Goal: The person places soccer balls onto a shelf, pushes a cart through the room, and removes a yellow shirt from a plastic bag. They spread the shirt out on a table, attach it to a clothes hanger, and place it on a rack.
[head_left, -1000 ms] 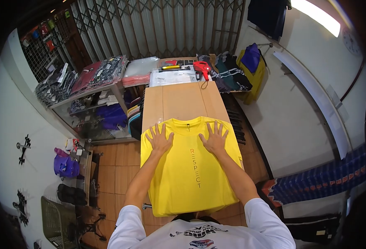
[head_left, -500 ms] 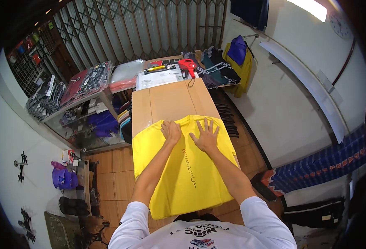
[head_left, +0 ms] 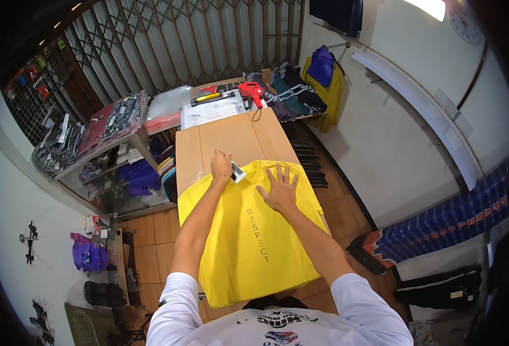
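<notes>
A yellow T-shirt with dark vertical lettering lies spread on the cardboard-topped table, its collar toward the far side. Near the left side of the collar, my left hand is closed on a small black and white hang tag, though the exact grip is hidden. My right hand rests flat on the shirt just right of the collar, fingers spread and holding nothing.
Beyond the cardboard lie a red tagging gun, a yellow and black cutter and papers. Bagged garments top a glass case at left. Folded clothes lie at far right, with black hangers beside the table.
My left hand has shifted slightly away from me, past the collar, and the hang tag now shows beside it. My right hand stays flat on the T-shirt.
</notes>
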`<state>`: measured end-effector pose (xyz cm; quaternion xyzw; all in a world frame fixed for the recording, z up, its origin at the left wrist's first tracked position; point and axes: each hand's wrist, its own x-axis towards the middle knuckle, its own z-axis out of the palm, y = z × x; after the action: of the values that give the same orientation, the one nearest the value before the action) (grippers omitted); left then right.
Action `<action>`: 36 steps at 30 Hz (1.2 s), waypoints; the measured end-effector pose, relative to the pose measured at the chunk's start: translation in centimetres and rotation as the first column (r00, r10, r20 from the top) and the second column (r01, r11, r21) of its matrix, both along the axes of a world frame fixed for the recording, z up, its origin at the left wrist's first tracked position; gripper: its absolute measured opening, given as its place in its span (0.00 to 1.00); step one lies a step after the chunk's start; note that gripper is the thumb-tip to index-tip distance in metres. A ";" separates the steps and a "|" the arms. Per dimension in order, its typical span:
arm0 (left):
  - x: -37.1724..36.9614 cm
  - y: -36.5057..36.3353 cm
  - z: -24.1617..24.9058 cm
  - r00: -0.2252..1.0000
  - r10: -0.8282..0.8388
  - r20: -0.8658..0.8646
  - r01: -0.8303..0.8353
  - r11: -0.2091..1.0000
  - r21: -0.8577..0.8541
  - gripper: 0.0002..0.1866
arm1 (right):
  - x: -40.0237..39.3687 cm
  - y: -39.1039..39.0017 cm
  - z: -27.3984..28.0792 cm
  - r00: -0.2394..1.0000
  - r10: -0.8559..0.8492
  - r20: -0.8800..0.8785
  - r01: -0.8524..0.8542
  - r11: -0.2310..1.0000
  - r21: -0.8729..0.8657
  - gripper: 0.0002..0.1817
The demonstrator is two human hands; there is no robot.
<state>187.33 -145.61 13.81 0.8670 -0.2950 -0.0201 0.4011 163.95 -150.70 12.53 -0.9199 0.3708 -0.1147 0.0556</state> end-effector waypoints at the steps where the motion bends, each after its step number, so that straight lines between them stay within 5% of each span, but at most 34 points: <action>1: 0.6 -0.2 -0.1 0.999 0.045 -0.029 -0.044 0.999 0.012 0.18 | 0.0 -0.1 0.1 1.000 0.002 -0.009 -0.002 1.000 0.019 0.43; 5: 2.0 0.8 -0.4 0.997 -0.039 -0.060 0.045 0.994 0.104 0.22 | 0.0 0.0 0.4 1.000 0.005 -0.015 -0.005 1.000 0.028 0.42; 7: 1.1 2.7 -0.3 0.889 -0.331 -0.315 0.384 0.915 0.122 0.27 | -0.1 0.0 0.4 1.000 0.008 -0.014 -0.007 0.999 0.033 0.42; 8: 0.3 3.9 -0.3 0.892 -0.328 -0.311 0.381 0.916 0.124 0.27 | -0.1 -0.1 0.4 1.000 0.006 -0.013 -0.005 0.999 0.036 0.42; 10: -2.3 7.3 -0.2 0.933 -0.352 -0.082 0.354 0.935 0.021 0.29 | 0.0 -0.1 0.2 1.000 0.008 -0.005 -0.008 0.999 0.037 0.41; 14: -7.3 14.7 -0.3 0.980 -0.181 0.087 0.171 0.979 0.113 0.34 | 0.0 -0.2 0.0 1.000 0.012 -0.009 -0.011 0.999 0.031 0.40; 16: -9.5 17.7 -0.8 0.944 -0.199 0.265 0.079 0.911 0.404 0.38 | 0.1 -0.2 -0.2 1.000 0.026 -0.005 -0.026 0.999 0.036 0.40; 20: -6.5 22.1 -2.8 0.969 -0.098 0.225 -0.006 0.907 0.421 0.40 | 0.0 -0.5 -0.4 0.999 0.031 0.014 -0.031 0.999 0.041 0.40; 24: -5.5 24.7 -3.3 0.982 0.184 0.039 -0.185 0.908 0.375 0.40 | -1.0 -0.4 -0.8 0.991 0.087 0.104 -0.090 0.996 0.024 0.39; 26: -8.1 26.9 -2.4 0.983 0.177 0.053 -0.183 0.903 0.389 0.41 | -3.6 1.3 -0.1 0.991 0.093 0.092 -0.096 0.995 0.025 0.39; 29: -12.1 30.4 -1.6 0.979 -0.072 0.193 -0.034 0.866 0.498 0.41 | -9.3 3.5 -0.1 0.992 0.125 0.030 -0.125 0.992 0.001 0.39; 31: -13.5 32.7 -1.1 0.963 0.268 -0.006 -0.235 0.855 0.463 0.40 | -13.3 3.5 0.1 0.997 -0.072 0.009 0.072 0.997 -0.040 0.40; 33: -14.9 35.4 -1.4 0.947 0.320 0.016 -0.303 0.879 0.369 0.38 | -17.3 3.7 2.7 0.945 -0.325 -0.038 0.327 0.929 0.172 0.42; 36: -19.3 38.3 -1.4 0.927 0.372 -0.044 -0.361 0.919 0.156 0.34 | -24.8 3.2 -0.6 0.803 -0.517 0.297 0.237 0.734 0.636 0.41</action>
<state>168.06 -107.33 12.42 0.9324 -0.1105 0.0021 0.3441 139.20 -147.52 11.96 -0.7082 0.5478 -0.2196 0.3874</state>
